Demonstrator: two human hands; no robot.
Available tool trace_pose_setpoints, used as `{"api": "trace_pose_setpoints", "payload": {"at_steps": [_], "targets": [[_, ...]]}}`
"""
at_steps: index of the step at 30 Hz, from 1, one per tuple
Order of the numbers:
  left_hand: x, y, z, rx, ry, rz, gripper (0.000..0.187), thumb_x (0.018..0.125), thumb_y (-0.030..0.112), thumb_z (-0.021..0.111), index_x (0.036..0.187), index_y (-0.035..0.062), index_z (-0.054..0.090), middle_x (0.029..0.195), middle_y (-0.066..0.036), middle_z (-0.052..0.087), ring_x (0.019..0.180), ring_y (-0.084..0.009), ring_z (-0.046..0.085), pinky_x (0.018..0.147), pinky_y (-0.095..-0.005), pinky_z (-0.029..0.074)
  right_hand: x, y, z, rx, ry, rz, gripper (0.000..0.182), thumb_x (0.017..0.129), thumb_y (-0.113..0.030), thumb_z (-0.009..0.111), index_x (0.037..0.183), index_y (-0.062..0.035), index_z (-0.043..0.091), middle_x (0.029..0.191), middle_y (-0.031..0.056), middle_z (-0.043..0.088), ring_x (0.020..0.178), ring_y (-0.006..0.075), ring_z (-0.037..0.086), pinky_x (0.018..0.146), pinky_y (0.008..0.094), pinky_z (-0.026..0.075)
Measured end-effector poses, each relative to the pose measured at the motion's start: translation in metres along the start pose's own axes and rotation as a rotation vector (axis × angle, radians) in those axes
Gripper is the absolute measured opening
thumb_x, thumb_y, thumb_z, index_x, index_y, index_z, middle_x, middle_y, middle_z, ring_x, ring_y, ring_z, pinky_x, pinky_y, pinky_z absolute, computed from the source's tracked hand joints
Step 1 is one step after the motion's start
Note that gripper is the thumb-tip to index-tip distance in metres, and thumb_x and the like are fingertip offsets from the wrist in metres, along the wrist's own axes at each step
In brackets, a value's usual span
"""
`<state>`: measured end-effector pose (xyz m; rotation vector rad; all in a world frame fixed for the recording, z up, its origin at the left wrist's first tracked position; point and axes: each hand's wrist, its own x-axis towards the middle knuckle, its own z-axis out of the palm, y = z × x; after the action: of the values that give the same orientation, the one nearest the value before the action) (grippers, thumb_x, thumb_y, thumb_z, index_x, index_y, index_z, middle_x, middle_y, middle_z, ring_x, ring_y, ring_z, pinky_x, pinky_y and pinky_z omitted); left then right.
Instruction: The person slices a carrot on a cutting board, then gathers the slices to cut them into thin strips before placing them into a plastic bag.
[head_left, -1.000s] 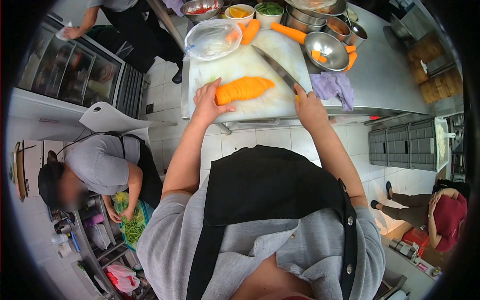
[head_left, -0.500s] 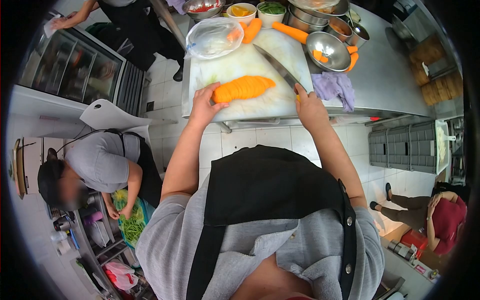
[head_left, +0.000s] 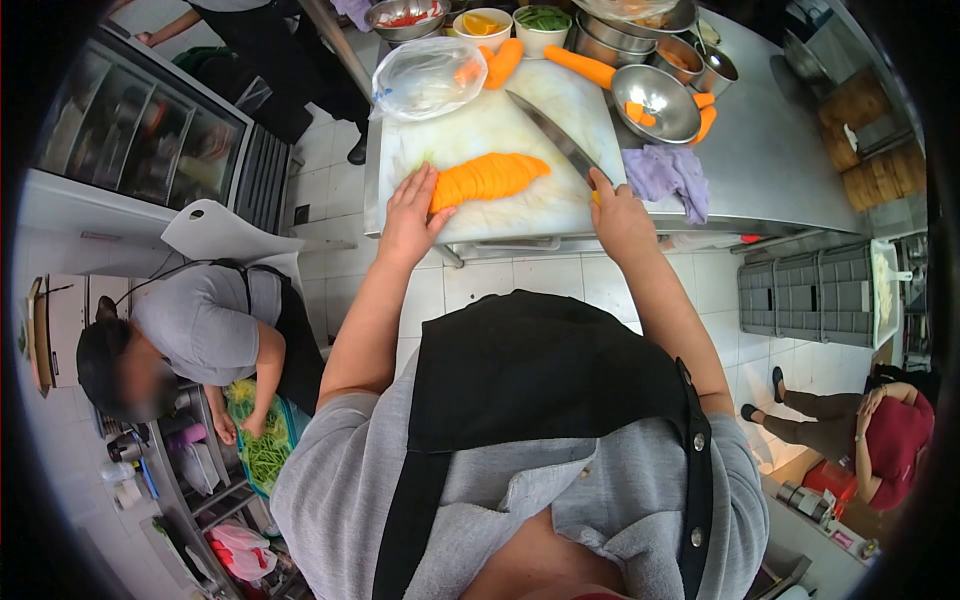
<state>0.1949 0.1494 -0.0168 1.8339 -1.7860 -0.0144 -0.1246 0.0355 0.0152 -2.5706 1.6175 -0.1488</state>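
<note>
Lighting is bright and even across the cutting board point(head_left: 455, 135), which reads nearly white. Soft glare noted on the steel worktop point(head_left: 790, 180) and metal bowl point(head_left: 655, 88). The knife point(head_left: 553, 137) resolves sharply. Wide-angle distortion bends the margins; corners fall to black. A co-worker's face point(head_left: 143, 388), left, is blurred.

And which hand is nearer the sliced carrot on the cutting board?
The left hand: at the left end of the sliced carrot. The right hand is farther off, past its right end, holding the kitchen knife.
</note>
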Motion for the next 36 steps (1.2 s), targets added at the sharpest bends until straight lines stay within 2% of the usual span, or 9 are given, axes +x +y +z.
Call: {"api": "trace_pose_setpoints", "payload": {"at_steps": [3, 6, 9, 15, 21, 25, 33, 36], "targets": [[0.001, 0.011, -0.007, 0.007, -0.009, -0.013, 0.072, 0.082, 0.033, 0.074, 0.143, 0.0103, 0.045, 0.153, -0.012, 0.037, 0.139, -0.0355, 0.034, 0.11, -0.0452, 0.032, 0.0, 0.001, 0.003, -0.022, 0.02, -0.018, 0.055, 0.093, -0.028, 0.059, 0.144, -0.0191, 0.039, 0.102, 0.0192, 0.058, 0.089, 0.0364, 0.065, 0.076, 0.0442, 0.054], [0.003, 0.017, -0.014, 0.075, -0.106, 0.023, 0.076, 0.084, 0.038, 0.071, 0.148, 0.0141, 0.038, 0.156, -0.01, 0.032, 0.144, -0.0347, 0.027, 0.113, -0.0469, 0.027, 0.001, 0.001, 0.002, -0.015, 0.012, -0.02, 0.055, 0.093, -0.028, 0.059, 0.143, -0.0187, 0.04, 0.101, 0.0188, 0.058, 0.088, 0.0364, 0.065, 0.076, 0.0437, 0.055], [0.0, 0.01, -0.007, 0.122, -0.147, 0.059, 0.075, 0.084, 0.043, 0.069, 0.148, 0.0181, 0.039, 0.157, -0.006, 0.032, 0.144, -0.0338, 0.027, 0.112, -0.0471, 0.026, 0.0, 0.0, 0.0, -0.016, 0.019, -0.019, 0.056, 0.093, -0.028, 0.059, 0.144, -0.0192, 0.039, 0.1, 0.0186, 0.059, 0.087, 0.0363, 0.065, 0.076, 0.0435, 0.055], [0.001, 0.011, -0.008, 0.1, -0.137, 0.066, 0.073, 0.085, 0.049, 0.065, 0.147, 0.0181, 0.042, 0.156, -0.006, 0.033, 0.144, -0.0329, 0.026, 0.112, -0.047, 0.023, 0.001, 0.0, -0.001, -0.014, -0.007, -0.004, 0.056, 0.093, -0.027, 0.059, 0.144, -0.0195, 0.039, 0.101, 0.0193, 0.059, 0.089, 0.0366, 0.065, 0.076, 0.0439, 0.055], [0.017, 0.025, -0.009, 0.064, -0.03, 0.127, 0.059, 0.088, 0.044, 0.065, 0.137, 0.0139, 0.054, 0.15, -0.006, 0.043, 0.142, -0.031, 0.032, 0.113, -0.0495, 0.021, 0.001, -0.003, -0.004, -0.001, -0.028, 0.012, 0.055, 0.093, -0.027, 0.058, 0.145, -0.0197, 0.038, 0.102, 0.02, 0.058, 0.09, 0.0371, 0.065, 0.078, 0.0448, 0.054], [0.019, 0.027, -0.004, 0.092, -0.077, 0.122, 0.052, 0.089, 0.035, 0.066, 0.134, 0.0122, 0.057, 0.147, -0.005, 0.048, 0.141, -0.0299, 0.035, 0.112, -0.0479, 0.024, 0.001, -0.002, -0.005, 0.02, -0.036, 0.018, 0.055, 0.094, -0.027, 0.057, 0.145, -0.0199, 0.038, 0.104, 0.0204, 0.058, 0.092, 0.0372, 0.064, 0.079, 0.0449, 0.054], [0.018, 0.016, 0.008, -0.027, -0.036, 0.162, 0.048, 0.088, 0.027, 0.067, 0.133, 0.0113, 0.058, 0.145, -0.006, 0.05, 0.139, -0.0317, 0.038, 0.111, -0.0475, 0.031, 0.0, -0.002, -0.005, 0.036, -0.037, 0.019, 0.053, 0.095, -0.027, 0.056, 0.145, -0.0199, 0.039, 0.104, 0.0202, 0.058, 0.092, 0.0369, 0.064, 0.08, 0.0445, 0.054], [0.018, 0.018, 0.007, -0.02, -0.034, 0.156, 0.049, 0.087, 0.031, 0.069, 0.131, 0.0121, 0.059, 0.144, -0.006, 0.05, 0.138, -0.0326, 0.038, 0.112, -0.0514, 0.027, 0.001, 0.001, -0.001, 0.032, -0.017, 0.001, 0.053, 0.094, -0.027, 0.056, 0.144, -0.02, 0.039, 0.104, 0.0199, 0.058, 0.092, 0.0366, 0.064, 0.079, 0.0444, 0.054]]}}
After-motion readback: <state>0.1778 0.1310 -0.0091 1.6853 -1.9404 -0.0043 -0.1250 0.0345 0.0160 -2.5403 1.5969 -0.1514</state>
